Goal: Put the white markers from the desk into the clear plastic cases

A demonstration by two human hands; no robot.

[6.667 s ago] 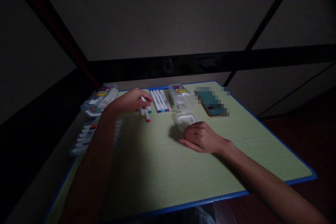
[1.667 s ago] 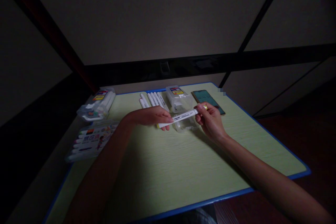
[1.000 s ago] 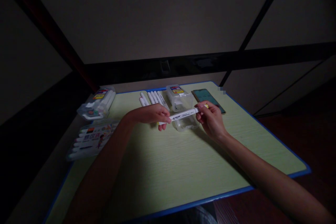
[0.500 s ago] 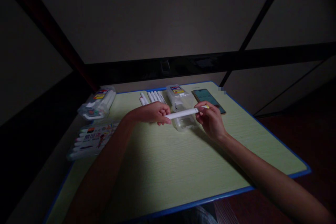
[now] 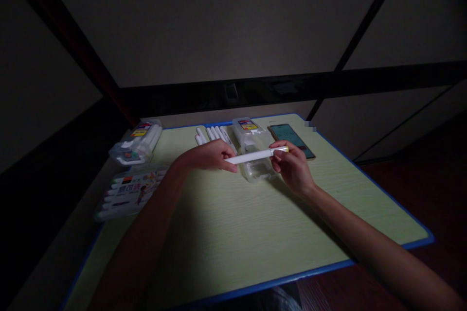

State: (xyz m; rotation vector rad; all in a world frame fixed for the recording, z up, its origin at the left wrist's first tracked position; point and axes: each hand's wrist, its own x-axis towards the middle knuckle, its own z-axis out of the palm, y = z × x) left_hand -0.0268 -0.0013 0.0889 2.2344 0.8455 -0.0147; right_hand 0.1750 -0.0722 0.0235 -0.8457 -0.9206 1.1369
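Note:
A white marker (image 5: 251, 157) is held level between both hands, just above an open clear plastic case (image 5: 255, 145). My left hand (image 5: 206, 155) pinches its left end. My right hand (image 5: 292, 165) grips its right end, where a yellow cap shows. Several more white markers (image 5: 213, 133) lie in a row on the table behind my left hand.
The pale green table (image 5: 255, 233) has a blue edge. A clear marker box (image 5: 136, 143) and a flat marker pack (image 5: 127, 192) lie at the far left. A phone (image 5: 292, 138) with a lit screen sits right of the open case. The room is dark.
Both hands have kept hold of the marker. It has turned about its long axis, so its printed label no longer faces me, and it has risen slightly.

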